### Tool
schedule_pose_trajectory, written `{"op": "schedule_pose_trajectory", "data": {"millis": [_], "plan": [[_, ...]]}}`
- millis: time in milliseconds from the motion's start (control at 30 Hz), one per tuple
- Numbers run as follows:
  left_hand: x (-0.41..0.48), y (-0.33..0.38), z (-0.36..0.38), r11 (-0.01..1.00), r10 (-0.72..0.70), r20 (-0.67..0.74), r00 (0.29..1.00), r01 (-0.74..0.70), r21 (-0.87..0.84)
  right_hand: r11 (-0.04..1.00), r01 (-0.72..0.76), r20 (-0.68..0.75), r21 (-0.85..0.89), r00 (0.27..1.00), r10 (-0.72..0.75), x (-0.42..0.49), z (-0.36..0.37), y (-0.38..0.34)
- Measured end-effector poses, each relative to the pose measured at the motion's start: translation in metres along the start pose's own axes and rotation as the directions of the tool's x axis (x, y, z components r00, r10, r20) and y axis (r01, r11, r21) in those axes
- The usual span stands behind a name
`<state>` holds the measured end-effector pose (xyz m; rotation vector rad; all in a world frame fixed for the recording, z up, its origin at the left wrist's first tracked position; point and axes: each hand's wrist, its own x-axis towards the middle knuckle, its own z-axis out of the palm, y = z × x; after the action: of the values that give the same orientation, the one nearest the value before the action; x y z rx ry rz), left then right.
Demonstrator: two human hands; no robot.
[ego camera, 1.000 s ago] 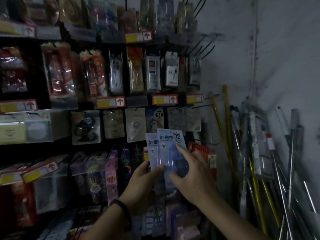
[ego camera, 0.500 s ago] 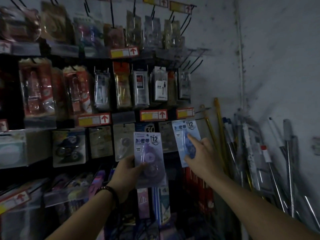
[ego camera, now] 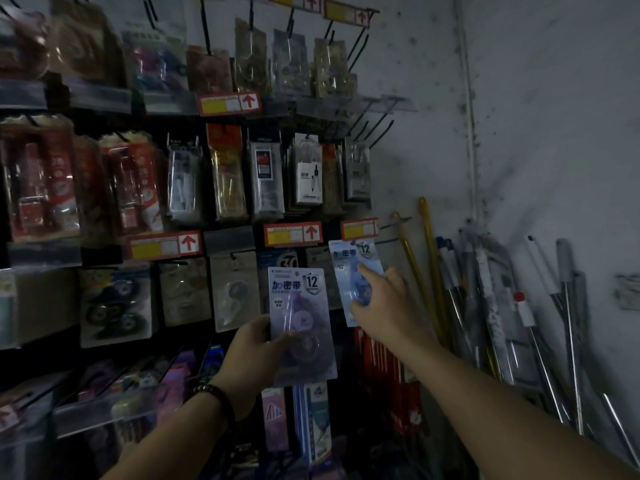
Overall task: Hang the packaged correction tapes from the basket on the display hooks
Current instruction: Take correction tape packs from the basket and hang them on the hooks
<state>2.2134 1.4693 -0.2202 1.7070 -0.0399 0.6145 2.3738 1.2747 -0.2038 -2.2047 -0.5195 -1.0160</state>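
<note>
Your left hand (ego camera: 254, 344) grips a purple-tinted correction tape pack (ego camera: 300, 323) by its lower left edge, thumb across the front and the other fingers behind, holding it upright in front of the display rack (ego camera: 235, 237). Your right hand (ego camera: 382, 303) reaches farther to the right, its fingers (ego camera: 367, 273) closed around a blue correction tape pack (ego camera: 356, 268), which is raised so its top sits just under an orange price tag (ego camera: 359, 229) at the right end of the rack; whether its hole is on a hook (ego camera: 398, 220) you cannot tell in the dim light. Other packaged stationery hangs in rows above and to the left. Yellow and metal poles (ego camera: 485, 306) lean against the grey wall (ego camera: 554, 133) on the right.
</note>
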Motion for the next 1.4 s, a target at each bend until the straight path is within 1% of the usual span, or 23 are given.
{"op": "schedule_pose_trajectory", "data": {"millis": [133,200,333,367,400,467,500,533,600,667,733,867,967,1067,1133,1200,1267,1400], "plan": [[0.002,-0.002,0.001,1.0,-0.004,-0.001,1.0,0.004,-0.01,0.998,-0.01,0.055,-0.055,0.998,0.013,0.015,0.013,0.0],[0.003,-0.003,0.001,1.0,-0.005,-0.011,1.0,0.004,-0.012,0.998,-0.014,0.09,-0.062,0.996,0.02,0.019,0.017,-0.001],[0.003,-0.003,0.001,1.0,-0.015,-0.036,0.999,0.015,-0.018,0.998,-0.039,0.111,-0.059,0.993,0.045,0.012,0.015,-0.011],[0.003,-0.003,0.002,0.999,-0.02,-0.033,0.999,0.019,-0.026,0.999,-0.021,0.096,-0.037,0.995,0.024,0.006,0.01,-0.016],[0.003,-0.002,0.002,0.999,-0.026,-0.031,0.999,0.025,-0.039,0.999,0.034,0.055,0.021,0.998,-0.035,-0.003,0.006,-0.022],[0.003,0.001,0.005,0.996,-0.042,-0.028,0.999,0.039,-0.075,0.957,0.217,-0.066,0.191,0.976,-0.208,-0.029,-0.005,-0.035],[0.003,0.003,0.008,0.994,-0.051,-0.02,0.998,0.049,-0.098,0.925,0.291,-0.089,0.245,0.957,-0.277,-0.045,-0.01,-0.04],[0.002,0.005,0.013,0.991,-0.06,-0.004,0.998,0.059,-0.117,0.901,0.339,-0.077,0.271,0.941,-0.33,-0.06,-0.013,-0.043],[0.0,0.01,0.024,0.992,-0.055,0.002,0.998,0.055,-0.115,0.894,0.364,-0.02,0.261,0.928,-0.371,-0.082,-0.014,-0.045],[0.0,0.01,0.034,0.996,-0.026,-0.032,0.999,0.024,-0.082,0.913,0.359,0.001,0.194,0.931,-0.366,-0.092,-0.01,-0.041],[-0.002,0.009,0.043,0.997,-0.016,-0.037,0.999,0.013,-0.069,0.929,0.335,-0.005,0.156,0.941,-0.339,-0.091,-0.007,-0.035],[-0.003,0.011,0.051,0.995,0.013,0.006,1.0,-0.012,-0.096,0.951,0.254,-0.043,0.178,0.967,-0.25,-0.086,-0.008,-0.023],[0.003,0.008,0.051,0.999,0.038,0.025,0.999,-0.038,0.027,0.955,0.222,-0.03,0.196,0.975,-0.22,-0.079,-0.007,-0.015],[0.008,0.002,0.041,0.963,0.112,-0.034,0.993,-0.1,0.249,0.97,0.17,0.011,0.174,0.985,-0.175,-0.066,-0.005,-0.002],[0.008,0.0,0.031,0.877,0.196,-0.026,0.98,-0.163,0.451,0.979,0.153,0.027,0.132,0.987,-0.158,-0.057,-0.005,0.007],[0.005,-0.002,0.02,0.752,0.26,0.024,0.965,-0.218,0.622,0.987,0.121,0.002,0.105,0.993,-0.122,-0.048,-0.004,0.01],[0.003,-0.004,0.013,0.686,0.277,0.063,0.959,-0.243,0.686,0.989,0.113,-0.042,0.101,0.993,-0.109,-0.041,-0.002,0.009],[-0.001,-0.007,0.009,0.625,0.249,0.121,0.961,-0.255,0.738,0.989,0.122,-0.071,0.084,0.991,-0.117,-0.027,-0.001,0.007]]}}
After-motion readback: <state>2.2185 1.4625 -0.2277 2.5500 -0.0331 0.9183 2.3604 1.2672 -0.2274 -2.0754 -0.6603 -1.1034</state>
